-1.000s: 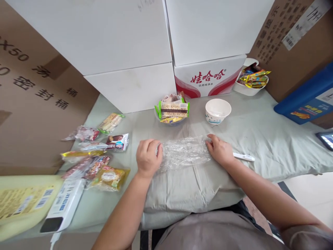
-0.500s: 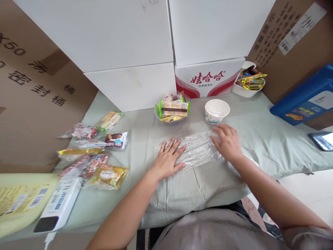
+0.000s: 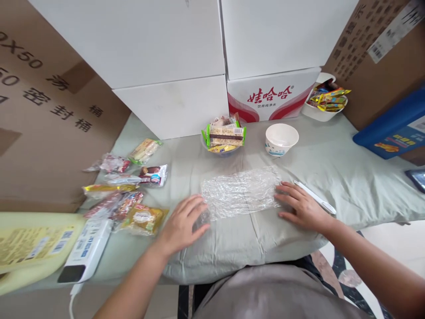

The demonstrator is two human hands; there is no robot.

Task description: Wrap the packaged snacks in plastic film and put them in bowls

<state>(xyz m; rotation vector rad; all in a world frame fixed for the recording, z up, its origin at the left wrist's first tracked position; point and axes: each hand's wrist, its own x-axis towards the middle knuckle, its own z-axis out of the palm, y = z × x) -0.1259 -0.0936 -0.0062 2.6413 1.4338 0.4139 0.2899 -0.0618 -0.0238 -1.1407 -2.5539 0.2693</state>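
A crinkled sheet of clear plastic wrap (image 3: 242,192) lies spread on the grey-green cloth in front of me. My left hand (image 3: 184,221) is at the sheet's left edge, fingers apart, with a bit of film by the thumb. My right hand (image 3: 300,206) rests at the right edge, fingers spread and fingertips near the film. Just beyond my right hand is a white, slim utility knife or similar tool (image 3: 315,198); its kind is hard to make out. Behind the sheet stand a white paper bowl (image 3: 281,141) and a clear bowl of wrapped snack bars (image 3: 226,136).
Several packaged snacks (image 3: 146,217) lie at left, beside a white power strip (image 3: 86,248) and a pale yellow jug (image 3: 36,248). White boxes (image 3: 172,108) stand along the back. At right are a tub of yellow packets (image 3: 327,104), a blue container (image 3: 392,128) and a phone (image 3: 416,179).
My left hand has moved left off the film's middle to its left edge. My right hand has shifted down and right, showing the slim white tool. The film lies flatter.
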